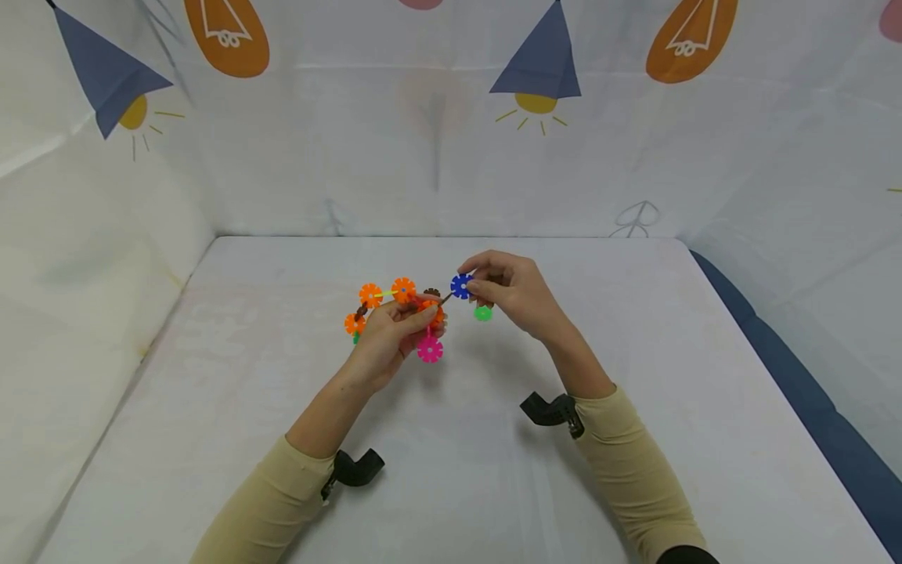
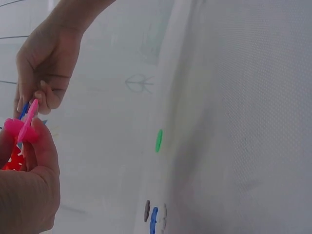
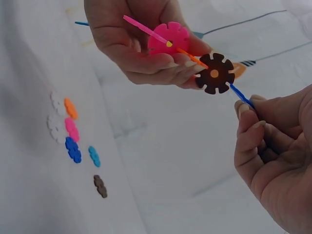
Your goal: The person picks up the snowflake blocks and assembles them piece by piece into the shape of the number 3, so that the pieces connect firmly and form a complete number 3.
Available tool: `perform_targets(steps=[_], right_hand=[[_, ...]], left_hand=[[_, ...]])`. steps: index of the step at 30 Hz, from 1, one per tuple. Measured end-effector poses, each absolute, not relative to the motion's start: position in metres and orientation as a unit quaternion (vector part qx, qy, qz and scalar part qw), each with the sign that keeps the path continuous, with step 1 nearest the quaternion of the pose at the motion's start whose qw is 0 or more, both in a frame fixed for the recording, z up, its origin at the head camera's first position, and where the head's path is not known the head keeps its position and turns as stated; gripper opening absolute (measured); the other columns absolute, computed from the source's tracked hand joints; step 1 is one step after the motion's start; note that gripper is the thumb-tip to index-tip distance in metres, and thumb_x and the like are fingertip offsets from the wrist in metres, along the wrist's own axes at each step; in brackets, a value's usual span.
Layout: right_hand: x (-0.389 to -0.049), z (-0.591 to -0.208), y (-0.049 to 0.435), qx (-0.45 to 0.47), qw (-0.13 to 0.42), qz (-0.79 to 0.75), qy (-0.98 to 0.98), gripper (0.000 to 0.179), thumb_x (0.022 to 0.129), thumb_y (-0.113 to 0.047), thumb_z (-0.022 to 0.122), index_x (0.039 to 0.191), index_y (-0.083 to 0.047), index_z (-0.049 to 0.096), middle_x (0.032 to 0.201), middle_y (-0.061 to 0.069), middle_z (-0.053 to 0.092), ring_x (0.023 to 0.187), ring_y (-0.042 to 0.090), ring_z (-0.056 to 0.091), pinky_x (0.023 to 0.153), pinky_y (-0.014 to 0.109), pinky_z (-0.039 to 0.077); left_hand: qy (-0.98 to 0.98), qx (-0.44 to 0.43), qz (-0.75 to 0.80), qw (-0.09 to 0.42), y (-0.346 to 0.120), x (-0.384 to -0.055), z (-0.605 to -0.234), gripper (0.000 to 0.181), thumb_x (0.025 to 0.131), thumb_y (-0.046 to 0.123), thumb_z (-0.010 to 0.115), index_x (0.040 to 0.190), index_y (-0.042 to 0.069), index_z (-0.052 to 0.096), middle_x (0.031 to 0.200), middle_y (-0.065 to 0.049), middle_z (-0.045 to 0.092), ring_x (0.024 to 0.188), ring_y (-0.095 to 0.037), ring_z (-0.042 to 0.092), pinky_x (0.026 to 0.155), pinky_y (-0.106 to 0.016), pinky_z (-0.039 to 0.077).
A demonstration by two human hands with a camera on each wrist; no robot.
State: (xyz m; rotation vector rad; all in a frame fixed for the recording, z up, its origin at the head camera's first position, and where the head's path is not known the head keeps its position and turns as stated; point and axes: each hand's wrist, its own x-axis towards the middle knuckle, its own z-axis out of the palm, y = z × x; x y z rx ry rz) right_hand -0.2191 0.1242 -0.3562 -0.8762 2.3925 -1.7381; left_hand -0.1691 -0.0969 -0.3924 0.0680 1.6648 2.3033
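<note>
My left hand (image 1: 387,338) holds a chain of slotted plastic discs between thumb and fingers. Orange discs (image 1: 404,290) and small dark links curve out to its left, and a pink disc (image 1: 430,349) hangs below the fingers. Between the two hands a brown disc (image 3: 209,83) is joined to the chain, its face showing in the right wrist view. My right hand (image 1: 517,291) pinches a blue disc (image 1: 461,286) by thumb and fingertips. The blue disc's edge meets the brown disc's rim; how deep it sits in a slot I cannot tell.
A loose green disc (image 2: 159,140) lies on the white table (image 1: 451,486) beyond the hands. More loose discs lie there: a blue one (image 3: 73,150), a pink one (image 3: 71,129), an orange one (image 3: 70,108), a light-blue one (image 3: 94,156), and white ones. White sheeting surrounds the table.
</note>
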Motion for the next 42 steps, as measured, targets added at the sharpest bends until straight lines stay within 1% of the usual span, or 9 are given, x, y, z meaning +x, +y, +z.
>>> perform_targets(steps=[4, 7, 11, 18, 25, 31, 37, 40, 42], right_hand=[[-0.219, -0.356, 0.124, -0.291, 0.035, -0.56, 0.775, 0.018, 0.096, -0.009, 0.065, 0.113, -0.007, 0.069, 0.082, 0.017, 0.068, 0.067, 0.02, 0.062, 0.062, 0.027, 0.056], [-0.217, -0.355, 0.123, -0.293, 0.039, -0.558, 0.776, 0.018, 0.096, -0.009, 0.065, 0.113, -0.007, 0.07, 0.082, 0.017, 0.068, 0.068, 0.021, 0.062, 0.063, 0.028, 0.056], [-0.215, -0.353, 0.124, -0.291, 0.039, -0.551, 0.781, 0.018, 0.096, -0.008, 0.064, 0.112, -0.006, 0.07, 0.084, 0.014, 0.068, 0.069, 0.02, 0.063, 0.063, 0.027, 0.056], [-0.211, -0.352, 0.122, -0.289, 0.036, -0.542, 0.789, 0.017, 0.097, -0.008, 0.062, 0.111, -0.008, 0.071, 0.087, 0.01, 0.069, 0.071, 0.02, 0.061, 0.063, 0.026, 0.054], [-0.209, -0.353, 0.119, -0.296, 0.025, -0.541, 0.787, 0.015, 0.097, -0.006, 0.062, 0.109, -0.006, 0.071, 0.093, 0.01, 0.07, 0.074, 0.023, 0.061, 0.065, 0.024, 0.054], [-0.209, -0.356, 0.117, -0.308, 0.01, -0.547, 0.779, 0.014, 0.096, -0.006, 0.063, 0.107, -0.005, 0.071, 0.095, 0.01, 0.071, 0.074, 0.018, 0.063, 0.068, 0.023, 0.055], [-0.209, -0.361, 0.114, -0.319, -0.014, -0.542, 0.777, 0.012, 0.096, -0.004, 0.063, 0.105, -0.006, 0.071, 0.094, 0.009, 0.071, 0.075, 0.016, 0.063, 0.07, 0.023, 0.056], [-0.209, -0.363, 0.113, -0.326, -0.026, -0.537, 0.777, 0.012, 0.095, -0.004, 0.063, 0.105, -0.006, 0.071, 0.093, 0.008, 0.071, 0.073, 0.018, 0.062, 0.068, 0.023, 0.056], [-0.209, -0.365, 0.113, -0.329, -0.033, -0.538, 0.775, 0.012, 0.095, -0.003, 0.063, 0.104, -0.006, 0.071, 0.092, 0.008, 0.071, 0.073, 0.022, 0.062, 0.067, 0.023, 0.055]], left_hand=[[0.579, 0.028, 0.801, 0.15, -0.097, -0.168, -0.391, 0.039, 0.099, 0.014, 0.06, 0.127, -0.012, 0.051, 0.093, -0.002, 0.072, 0.083, -0.011, 0.069, 0.082, -0.022, 0.059], [0.579, 0.035, 0.8, 0.151, -0.097, -0.168, -0.391, 0.032, 0.099, 0.013, 0.061, 0.123, -0.008, 0.056, 0.094, -0.004, 0.071, 0.084, -0.012, 0.069, 0.083, -0.023, 0.059], [0.586, 0.036, 0.796, 0.151, -0.097, -0.167, -0.391, 0.027, 0.098, 0.014, 0.062, 0.119, -0.004, 0.06, 0.098, -0.007, 0.07, 0.086, -0.013, 0.069, 0.085, -0.024, 0.059], [0.614, 0.038, 0.776, 0.141, -0.098, -0.168, -0.391, 0.031, 0.097, 0.016, 0.064, 0.121, -0.004, 0.06, 0.1, -0.005, 0.071, 0.089, -0.015, 0.07, 0.087, -0.024, 0.059], [0.671, 0.048, 0.73, 0.116, -0.1, -0.166, -0.389, 0.029, 0.095, 0.021, 0.067, 0.116, 0.002, 0.066, 0.11, -0.019, 0.07, 0.092, -0.019, 0.071, 0.089, -0.027, 0.058], [0.702, 0.053, 0.704, 0.095, -0.102, -0.167, -0.387, 0.025, 0.094, 0.018, 0.068, 0.114, 0.003, 0.069, 0.11, -0.014, 0.073, 0.098, -0.022, 0.073, 0.091, -0.028, 0.058], [0.709, 0.052, 0.698, 0.086, -0.105, -0.168, -0.383, 0.024, 0.094, 0.016, 0.069, 0.114, 0.004, 0.07, 0.11, -0.016, 0.074, 0.098, -0.026, 0.073, 0.089, -0.028, 0.059], [0.708, 0.054, 0.699, 0.086, -0.106, -0.168, -0.382, 0.024, 0.093, 0.016, 0.07, 0.114, 0.003, 0.07, 0.11, -0.015, 0.074, 0.096, -0.025, 0.074, 0.088, -0.028, 0.059], [0.708, 0.055, 0.699, 0.086, -0.106, -0.168, -0.382, 0.024, 0.093, 0.016, 0.07, 0.113, 0.003, 0.07, 0.109, -0.014, 0.074, 0.094, -0.022, 0.074, 0.089, -0.028, 0.059]])
